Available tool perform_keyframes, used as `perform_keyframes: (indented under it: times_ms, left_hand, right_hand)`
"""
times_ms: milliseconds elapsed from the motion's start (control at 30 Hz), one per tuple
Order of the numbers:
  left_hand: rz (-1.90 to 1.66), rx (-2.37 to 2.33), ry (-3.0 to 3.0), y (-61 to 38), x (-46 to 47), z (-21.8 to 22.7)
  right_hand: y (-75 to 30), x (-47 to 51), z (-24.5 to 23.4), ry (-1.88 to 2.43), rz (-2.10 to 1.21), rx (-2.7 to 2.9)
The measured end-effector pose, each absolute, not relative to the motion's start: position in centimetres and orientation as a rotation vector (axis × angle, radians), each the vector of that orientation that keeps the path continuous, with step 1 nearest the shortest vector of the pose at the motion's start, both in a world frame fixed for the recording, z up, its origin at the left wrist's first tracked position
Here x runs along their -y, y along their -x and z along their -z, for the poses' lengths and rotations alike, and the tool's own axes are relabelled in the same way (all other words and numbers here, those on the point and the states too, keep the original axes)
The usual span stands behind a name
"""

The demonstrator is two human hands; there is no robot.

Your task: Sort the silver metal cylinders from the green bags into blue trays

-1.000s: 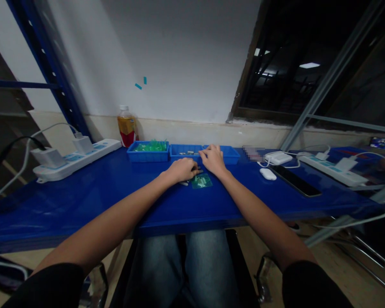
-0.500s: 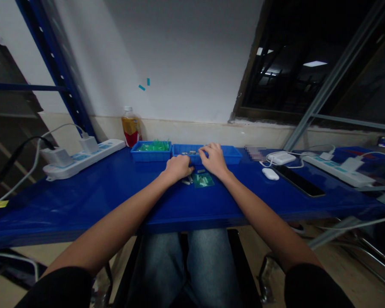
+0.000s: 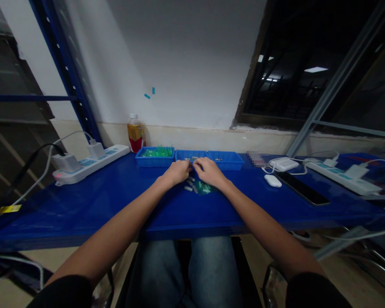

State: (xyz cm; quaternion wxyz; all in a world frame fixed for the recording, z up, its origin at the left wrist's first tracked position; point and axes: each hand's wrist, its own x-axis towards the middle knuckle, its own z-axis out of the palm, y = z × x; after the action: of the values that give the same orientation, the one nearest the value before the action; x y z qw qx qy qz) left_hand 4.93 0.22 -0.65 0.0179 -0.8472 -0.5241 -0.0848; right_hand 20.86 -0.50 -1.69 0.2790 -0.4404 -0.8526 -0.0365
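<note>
My left hand (image 3: pixel 178 172) is closed, its fingers curled just in front of the middle blue tray (image 3: pixel 183 153). Close beside it, my right hand (image 3: pixel 209 172) bends over the table with thumb and fingertips drawn together. Whatever sits between the fingers of either hand is too small or hidden to make out. Below the hands lie several small silvery metal pieces (image 3: pixel 188 188) on the blue tabletop. A small clear greenish bag (image 3: pixel 205 188) with pale little pieces lies partly beneath my right wrist.
A blue tray (image 3: pixel 154 163) of green plastic stands left, another tray (image 3: pixel 227 164) with small metal parts right. Behind is a drink bottle (image 3: pixel 136 134). Power strips (image 3: pixel 90 164) sit at both sides. A phone (image 3: pixel 303 188) and white earbud case (image 3: pixel 272 180) lie right.
My right hand has come back from over the tray toward my left hand, lower over the table. More metal pieces show below the hands. The whole view has shifted slightly.
</note>
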Motion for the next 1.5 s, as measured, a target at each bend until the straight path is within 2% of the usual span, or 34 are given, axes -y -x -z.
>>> perform_keyframes:
  times_ms: [133,267,633,833,1133,1500]
  left_hand:
    - [0.217,1.525,2.74,-4.0,-0.5,0.8]
    - [0.23,1.515,2.772,-3.6,-0.5,0.9]
    - [0.3,1.5,2.798,-3.8,-0.8,1.2]
    - [0.386,1.439,2.866,-3.7,-1.1,1.0]
    - [0.309,1.258,3.008,-3.1,-1.6,1.1]
    - [0.764,1.303,2.991,-3.3,-0.7,-0.8]
  right_hand:
    - [-21.3,0.9,1.4,1.207,-0.106,2.572]
    - [-21.4,1.0,1.5,1.22,-0.171,2.637]
    - [-20.2,0.7,3.0,1.276,0.02,2.524]
    - [-20.8,0.1,2.8,1.314,0.007,2.431]
    - [-21.3,0.1,2.2,1.239,-0.099,2.435]
    - [-21.8,0.7,1.1,1.001,-0.001,2.215]
